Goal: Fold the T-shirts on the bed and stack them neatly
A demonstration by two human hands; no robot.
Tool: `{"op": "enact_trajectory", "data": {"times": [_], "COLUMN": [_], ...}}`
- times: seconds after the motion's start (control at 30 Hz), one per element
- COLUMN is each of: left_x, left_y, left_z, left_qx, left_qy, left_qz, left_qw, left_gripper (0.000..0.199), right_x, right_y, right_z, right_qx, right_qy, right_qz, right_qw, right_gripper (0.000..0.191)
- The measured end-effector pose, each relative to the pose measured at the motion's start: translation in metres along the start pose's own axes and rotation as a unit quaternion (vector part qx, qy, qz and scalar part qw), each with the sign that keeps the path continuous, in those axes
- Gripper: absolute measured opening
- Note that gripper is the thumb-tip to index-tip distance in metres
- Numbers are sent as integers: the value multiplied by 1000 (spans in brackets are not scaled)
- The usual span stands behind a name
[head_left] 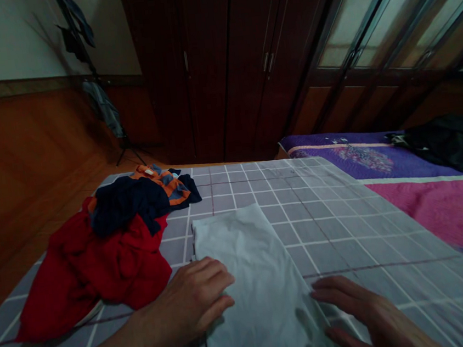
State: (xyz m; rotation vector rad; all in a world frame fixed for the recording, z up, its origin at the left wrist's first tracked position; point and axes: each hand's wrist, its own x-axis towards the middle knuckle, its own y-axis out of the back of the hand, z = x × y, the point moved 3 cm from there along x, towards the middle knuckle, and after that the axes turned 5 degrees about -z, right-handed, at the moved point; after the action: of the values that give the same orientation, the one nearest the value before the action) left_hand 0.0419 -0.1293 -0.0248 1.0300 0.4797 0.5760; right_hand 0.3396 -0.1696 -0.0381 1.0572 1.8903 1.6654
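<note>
A pale, light-blue folded piece of cloth [251,265], perhaps a garment, lies flat as a long strip on the grey checked bed sheet [313,209]. My left hand [200,292] rests at its left edge, fingers slightly bent and thumb apart, gripping nothing. Along the right edge is my right hand [362,311], fingers and thumb spread, its fingertips at or just beside the cloth. Whether those fingertips touch it I cannot tell. The near end of the cloth runs out of view at the bottom.
Left of the cloth is a heap with a red garment [112,263], a navy garment [130,200] and an orange-patterned one [166,180]. A purple and pink bedspread [345,156] with dark clothing [451,142] lies at right. Behind stand a dark wardrobe [220,69] and a clothes stand [92,72].
</note>
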Motion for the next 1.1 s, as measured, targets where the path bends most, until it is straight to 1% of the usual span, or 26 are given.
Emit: {"op": "enact_trajectory", "data": {"times": [0.03,0.07,0.1,0.17,0.2,0.3,0.33,0.4,0.47,0.53,0.63,0.7,0.73,0.77,0.83,0.9,0.93,0.97,1.03,1.07,1.1], "left_x": [6,12,17,23,24,21,19,18,20,26,38,47,51,54,57,55,52,50,48,49,51], "left_y": [-4,-10,-16,-24,-26,-22,-18,-12,-6,-4,-6,-10,-11,-12,-11,-6,-4,-2,-2,-5,-9], "left_z": [-8,-18,-29,-54,-67,-100,-107,-115,-114,-106,-97,-101,-105,-110,-118,-118,-114,-107,-87,-76,-67], "left_qx": [17,36,52,80,85,70,62,51,53,68,93,89,82,76,67,68,74,83,101,109,115], "left_qy": [-1,2,15,73,107,185,204,234,250,247,248,271,282,291,299,307,308,299,247,212,178], "left_qz": [28,54,77,132,161,229,243,249,246,248,257,251,249,249,256,274,286,297,300,285,253], "left_qw": [999,998,996,985,977,953,946,938,935,934,930,925,923,921,917,909,904,903,916,929,944], "left_gripper": [18,21,24,27,28,32,34,35,35,34,33,30,26,20,9,10,13,17,29,37,45], "right_x": [14,31,49,86,103,140,148,157,161,161,154,147,143,140,136,135,135,135,137,138,140], "right_y": [-5,-11,-18,-32,-39,-48,-49,-49,-50,-54,-62,-65,-66,-68,-72,-77,-78,-79,-78,-76,-75], "right_z": [-2,-3,-3,3,10,33,38,43,44,42,34,25,20,15,4,-2,-3,-2,4,9,14], "right_qx": [-1,-1,-1,-25,-42,-76,-78,-79,-81,-82,-69,-62,-62,-63,-64,-56,-50,-44,-37,-38,-41], "right_qy": [-16,-15,3,30,22,-29,-41,-59,-75,-89,-87,-71,-56,-36,4,21,18,14,10,8,4], "right_qz": [2,-1,-10,-22,-30,-26,-18,1,18,32,54,75,80,77,47,6,-8,-13,-6,3,10], "right_qw": [1000,1000,1000,999,998,996,996,995,994,992,992,993,993,994,997,998,999,999,999,999,999], "right_gripper": [39,39,39,39,37,30,30,29,26,22,20,23,28,34,46,51,52,54,58,60,61]}}
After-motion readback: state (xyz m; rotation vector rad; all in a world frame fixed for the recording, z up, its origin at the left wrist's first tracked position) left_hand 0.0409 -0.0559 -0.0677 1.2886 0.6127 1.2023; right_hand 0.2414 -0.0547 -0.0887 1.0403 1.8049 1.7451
